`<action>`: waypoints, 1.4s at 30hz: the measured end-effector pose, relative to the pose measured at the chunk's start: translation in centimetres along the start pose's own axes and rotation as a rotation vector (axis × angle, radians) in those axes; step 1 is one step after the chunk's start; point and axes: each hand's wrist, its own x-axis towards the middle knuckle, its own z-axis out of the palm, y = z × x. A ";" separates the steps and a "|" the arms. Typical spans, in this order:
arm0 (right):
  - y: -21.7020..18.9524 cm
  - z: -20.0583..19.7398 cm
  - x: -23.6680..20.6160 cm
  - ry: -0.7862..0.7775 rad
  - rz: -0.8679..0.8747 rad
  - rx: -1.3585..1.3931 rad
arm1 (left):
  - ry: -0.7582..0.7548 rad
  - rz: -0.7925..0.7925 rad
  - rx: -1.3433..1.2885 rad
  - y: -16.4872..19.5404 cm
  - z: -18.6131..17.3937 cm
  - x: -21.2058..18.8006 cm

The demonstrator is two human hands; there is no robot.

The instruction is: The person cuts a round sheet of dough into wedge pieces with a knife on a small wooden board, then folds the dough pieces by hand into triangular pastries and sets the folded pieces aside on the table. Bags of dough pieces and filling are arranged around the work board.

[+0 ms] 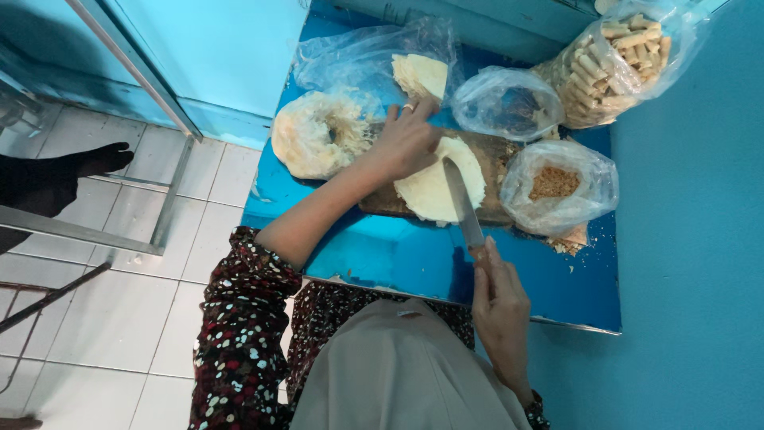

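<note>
Knife (460, 199) and wrapper stack (434, 191) between hands

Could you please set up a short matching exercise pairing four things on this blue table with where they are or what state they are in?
Things:
1. knife
2. round stack of pale wrappers
3. bag of rolled sticks
4. bag of brown crumbs

Places or states:
A. at the far right corner of the table
B. on the wooden board, under the left hand
C. held in the right hand, blade across the stack
D. open, at the board's right end

Pairs: 1-C, 2-B, 3-A, 4-D
</note>
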 end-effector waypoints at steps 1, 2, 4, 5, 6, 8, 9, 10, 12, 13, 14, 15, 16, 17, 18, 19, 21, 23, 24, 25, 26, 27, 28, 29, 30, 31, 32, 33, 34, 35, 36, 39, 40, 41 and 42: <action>-0.1 0.0 0.0 0.004 -0.010 0.005 | 0.011 0.002 0.006 0.0 0.1 -0.1; -0.1 -0.1 0.0 0.009 -0.019 0.009 | 0.023 0.004 0.011 0.1 0.3 -0.1; 0.0 -0.1 -0.1 0.028 -0.074 0.020 | 0.037 0.000 0.046 0.0 0.5 -0.1; 0.0 -0.2 -0.1 0.037 -0.102 0.026 | 0.040 -0.007 0.078 -0.1 0.6 0.1; 0.1 -0.1 -0.2 0.037 -0.097 0.020 | 0.043 -0.013 0.110 -0.2 0.6 0.2; 0.3 -0.1 -0.2 0.034 -0.085 0.006 | 0.048 -0.028 0.061 -0.3 0.5 0.2; 0.4 -0.1 -0.2 0.024 -0.071 0.006 | 0.050 -0.036 0.036 -0.2 0.4 0.2; 0.5 0.0 -0.2 0.014 -0.058 0.007 | 0.029 -0.027 0.011 -0.2 0.3 0.2; 0.7 0.0 -0.2 0.008 -0.056 0.011 | -0.015 -0.007 -0.040 0.1 0.2 -0.1; 0.7 0.1 -0.2 0.012 -0.067 0.014 | 0.001 0.004 -0.035 0.3 0.1 -0.1; 0.8 0.1 -0.2 0.016 -0.079 0.017 | 0.018 0.014 -0.030 0.5 0.1 -0.2; 0.8 0.1 -0.3 0.015 -0.070 0.013 | 0.035 0.025 -0.024 0.6 0.0 -0.2; 0.9 0.1 -0.3 0.015 -0.062 0.010 | 0.029 0.021 -0.016 0.7 -0.1 -0.2; 0.9 0.1 -0.3 0.015 -0.053 0.005 | 0.023 0.018 -0.007 0.6 -0.1 -0.2; 1.0 0.1 -0.3 0.027 -0.087 0.014 | 0.018 0.014 0.001 0.6 -0.2 -0.2; 1.1 0.1 -0.4 0.037 -0.120 0.023 | 0.034 0.021 -0.033 0.4 -0.3 -0.1; 1.2 0.1 -0.3 0.036 -0.123 0.023 | 0.065 0.033 -0.099 0.1 -0.4 -0.1; 1.3 0.1 -0.2 0.014 -0.062 0.007 | 0.076 0.062 -0.140 -0.2 -0.3 0.0; 1.3 0.1 -0.2 0.008 -0.052 0.003 | 0.081 0.077 -0.161 -0.3 -0.2 0.0; 1.2 0.0 -0.2 0.003 -0.042 -0.001 | 0.037 0.086 -0.207 -0.4 -0.1 0.1; 1.2 0.0 -0.2 -0.003 -0.032 -0.005 | -0.007 0.095 -0.252 -0.4 0.1 0.3; 1.1 -0.1 -0.3 0.004 -0.054 0.000 | -0.052 0.104 -0.298 -0.4 0.3 0.3; 1.1 -0.1 -0.3 0.012 -0.077 0.006 | -0.031 0.112 -0.309 -0.4 0.4 0.3; 1.0 -0.1 -0.4 0.020 -0.100 0.013 | -0.010 0.121 -0.319 -0.4 0.5 0.2; 0.9 -0.2 -0.4 0.022 -0.102 0.018 | 0.011 0.130 -0.331 -0.4 0.6 0.2; 0.8 -0.2 -0.4 0.024 -0.105 0.024 | 0.043 0.148 -0.331 -0.5 0.7 0.2; 0.8 -0.2 -0.4 0.027 -0.109 0.030 | 0.075 0.166 -0.330 -0.6 0.7 0.3; 0.8 -0.2 -0.4 0.029 -0.120 0.027 | 0.108 0.186 -0.330 -0.7 0.7 0.4; 0.8 -0.2 -0.4 0.030 -0.132 0.023 | 0.105 0.161 -0.324 -0.8 0.7 0.3; 0.9 -0.2 -0.3 0.031 -0.145 0.019 | 0.104 0.135 -0.319 -0.9 0.7 0.2; 0.9 -0.2 -0.3 0.029 -0.137 0.013 | 0.103 0.110 -0.313 -1.0 0.7 0.1; 1.2 0.0 -0.4 0.021 -0.119 0.011 | 0.032 0.078 -0.305 -1.0 0.7 -0.2; 1.3 0.0 -0.5 0.020 -0.115 0.017 | 0.022 0.076 -0.273 -1.0 0.8 -0.2; 1.4 0.1 -0.5 0.020 -0.110 0.023 | 0.012 0.075 -0.243 -0.9 0.9 -0.2; 1.4 0.1 -0.6 0.026 -0.121 0.019 | 0.000 0.074 -0.213 -0.8 1.0 -0.2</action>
